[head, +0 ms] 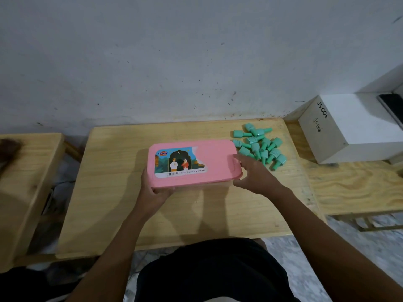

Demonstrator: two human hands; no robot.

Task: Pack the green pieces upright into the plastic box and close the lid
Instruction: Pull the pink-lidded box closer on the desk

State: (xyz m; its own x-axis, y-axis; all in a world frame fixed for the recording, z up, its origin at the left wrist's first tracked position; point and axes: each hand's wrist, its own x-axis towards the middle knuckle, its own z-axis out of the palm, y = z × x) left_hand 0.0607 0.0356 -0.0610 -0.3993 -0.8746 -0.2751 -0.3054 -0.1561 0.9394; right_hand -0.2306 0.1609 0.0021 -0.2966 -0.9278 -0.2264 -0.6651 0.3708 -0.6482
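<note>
The plastic box (194,165) stands in the middle of the wooden desk (196,214) with its pink lid (216,158) on it, and the left hand (154,190) grips its near left corner, the thumb on the lid's edge and the fingers curled under. The right hand (253,173) lies against the right end of the box, its fingers (238,159) spread loosely with the tips touching the lid's edge and the thumb low at the side, not closed around anything. The green pieces (259,147) lie in a loose heap on the desk just right of the box, most on their sides, and a white carton (349,129) stands farther right.
</note>
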